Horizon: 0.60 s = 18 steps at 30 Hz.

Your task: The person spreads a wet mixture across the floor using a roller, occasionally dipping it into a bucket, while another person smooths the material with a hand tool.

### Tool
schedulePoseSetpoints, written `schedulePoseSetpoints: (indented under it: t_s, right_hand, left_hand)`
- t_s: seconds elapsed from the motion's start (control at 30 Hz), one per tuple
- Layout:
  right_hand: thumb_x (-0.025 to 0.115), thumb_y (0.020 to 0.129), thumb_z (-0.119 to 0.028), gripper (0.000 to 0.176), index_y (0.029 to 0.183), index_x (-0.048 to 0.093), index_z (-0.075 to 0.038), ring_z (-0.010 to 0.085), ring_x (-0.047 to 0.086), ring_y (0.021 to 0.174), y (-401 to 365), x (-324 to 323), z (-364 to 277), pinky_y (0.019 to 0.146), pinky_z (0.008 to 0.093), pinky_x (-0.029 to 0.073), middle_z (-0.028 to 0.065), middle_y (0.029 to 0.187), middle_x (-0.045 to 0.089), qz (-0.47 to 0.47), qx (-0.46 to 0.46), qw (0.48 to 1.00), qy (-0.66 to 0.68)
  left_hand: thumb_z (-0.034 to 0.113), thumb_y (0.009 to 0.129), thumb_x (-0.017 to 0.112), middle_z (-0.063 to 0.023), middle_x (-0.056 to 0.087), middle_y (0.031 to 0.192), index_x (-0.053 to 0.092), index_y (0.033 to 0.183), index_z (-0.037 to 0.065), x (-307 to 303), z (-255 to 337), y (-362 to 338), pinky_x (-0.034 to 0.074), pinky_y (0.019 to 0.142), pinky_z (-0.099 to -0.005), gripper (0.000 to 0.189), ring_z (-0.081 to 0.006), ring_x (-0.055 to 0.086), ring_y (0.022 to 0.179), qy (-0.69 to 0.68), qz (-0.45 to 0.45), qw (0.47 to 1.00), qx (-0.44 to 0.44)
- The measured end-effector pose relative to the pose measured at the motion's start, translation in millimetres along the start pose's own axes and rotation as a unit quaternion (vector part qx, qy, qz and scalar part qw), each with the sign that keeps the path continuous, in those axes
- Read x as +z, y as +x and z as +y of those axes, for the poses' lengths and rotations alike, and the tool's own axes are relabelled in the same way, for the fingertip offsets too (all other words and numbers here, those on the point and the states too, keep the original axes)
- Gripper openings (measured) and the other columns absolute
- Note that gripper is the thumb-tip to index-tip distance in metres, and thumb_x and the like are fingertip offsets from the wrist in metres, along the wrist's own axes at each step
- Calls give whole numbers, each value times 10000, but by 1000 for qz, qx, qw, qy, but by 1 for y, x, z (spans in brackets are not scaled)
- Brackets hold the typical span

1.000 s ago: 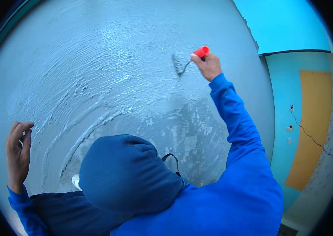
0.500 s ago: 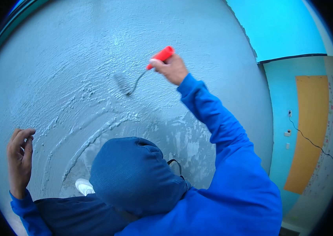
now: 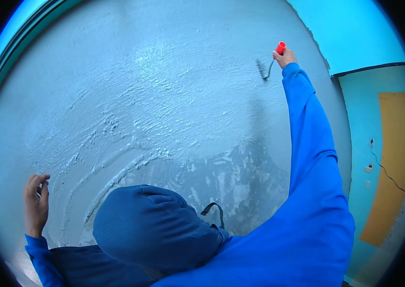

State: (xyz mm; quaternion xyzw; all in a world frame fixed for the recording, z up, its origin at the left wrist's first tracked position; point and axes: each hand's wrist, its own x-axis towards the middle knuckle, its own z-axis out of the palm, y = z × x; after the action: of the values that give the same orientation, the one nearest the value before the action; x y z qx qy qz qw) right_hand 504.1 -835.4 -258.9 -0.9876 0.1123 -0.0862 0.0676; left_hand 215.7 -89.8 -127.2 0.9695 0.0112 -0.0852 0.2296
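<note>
A small paint roller with a red handle (image 3: 279, 48) is gripped in my right hand (image 3: 286, 58), the arm stretched far out to the upper right. Its bent wire frame carries a thin roller sleeve (image 3: 261, 68) over the grey coated floor (image 3: 164, 95). Wet, glossy coating spreads there in ridges and streaks. On the left, my left hand (image 3: 36, 203) is raised with its fingers loosely bent and a gap beside the thumb, nothing held in it. Below it the blue sleeve (image 3: 44, 260) shows.
Rounded dark blue cloth (image 3: 150, 225) fills the lower middle, with a black strap (image 3: 217, 210) beside it. Patchy, thinly coated floor (image 3: 231, 182) lies just beyond. At right stands a turquoise wall (image 3: 360, 110) with an orange panel (image 3: 394, 158) and a hanging cable (image 3: 389, 177).
My right hand has swept the roller to the right and farther away, straightening the arm. The left hand sits slightly lower and more to the right in view. A white shoe is now hidden.
</note>
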Motion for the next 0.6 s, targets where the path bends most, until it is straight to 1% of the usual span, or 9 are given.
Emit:
schedulePoseSetpoints:
  t_s: [0.07, 0.13, 0.17, 0.2, 0.27, 0.37, 0.43, 0.53, 0.6]
  right_hand:
    - [648, 733, -351, 374, 963, 637, -57, 376, 611, 905, 7, 4, 15, 813, 450, 472, 199, 927, 652, 7, 17, 1000, -25]
    - [639, 736, -333, 365, 975, 634, -58, 382, 604, 923, 9, 9, 19, 825, 453, 468, 205, 941, 647, 7, 28, 999, -44]
    - [623, 742, -319, 354, 978, 634, -54, 381, 599, 939, 10, 14, 18, 830, 458, 465, 209, 956, 643, -6, 36, 999, -34]
    - [619, 744, -323, 352, 970, 635, -54, 381, 601, 932, 10, 18, 10, 827, 457, 466, 209, 949, 644, 1, 20, 999, -29]
    - [612, 748, -332, 347, 955, 635, -54, 380, 605, 918, 9, 24, -7, 819, 456, 467, 209, 936, 645, 14, -11, 1000, -22]
    - [603, 754, -352, 339, 914, 633, -54, 374, 613, 890, 0, 14, -74, 804, 456, 470, 205, 902, 648, -6, -36, 999, -33]
    - [604, 754, -370, 339, 878, 625, -54, 369, 619, 856, -9, 10, -122, 782, 455, 476, 201, 866, 649, -39, -55, 997, 44]
    - [597, 764, -382, 348, 848, 621, -45, 369, 623, 825, -32, 12, -200, 760, 441, 485, 195, 842, 648, -46, -118, 990, 68]
    - [591, 768, -382, 353, 864, 612, -43, 363, 625, 821, -52, 9, -254, 760, 432, 486, 194, 843, 648, -67, -148, 983, 83]
  left_hand:
    - [-45, 838, 495, -67, 503, 791, 603, 964, -3, -3, 1, -4, 392, 610, -267, 171, -141, 494, 713, 6, -11, 1000, -15]
    - [-39, 842, 497, -69, 501, 792, 599, 956, -4, -3, 7, -7, 387, 616, -262, 157, -146, 498, 720, -8, -7, 1000, -28]
    - [-37, 844, 498, -69, 500, 793, 597, 955, -4, -5, 10, -8, 386, 616, -260, 153, -145, 496, 717, -11, -6, 999, -31]
    - [-36, 845, 498, -69, 499, 794, 595, 954, -4, -7, 12, -10, 384, 616, -259, 150, -144, 495, 715, -14, -6, 999, -34]
    - [-28, 856, 503, -83, 495, 786, 591, 948, -7, -8, 14, -11, 387, 598, -274, 129, -160, 473, 667, -10, 2, 1000, -12]
    - [-26, 859, 509, -90, 494, 784, 585, 948, -9, -6, 14, -6, 389, 590, -281, 118, -172, 462, 643, -23, 16, 999, 30]
    - [-30, 856, 512, -91, 494, 785, 581, 952, -11, -6, 16, -4, 388, 592, -281, 120, -175, 462, 643, -38, 17, 998, 50]
    - [-39, 850, 512, -96, 492, 782, 577, 956, -15, -13, 21, -2, 388, 594, -283, 127, -180, 464, 644, -59, 9, 996, 70]
    - [-46, 845, 510, -99, 491, 780, 577, 956, -17, -17, 18, -4, 388, 595, -284, 132, -182, 465, 645, -72, 9, 994, 86]
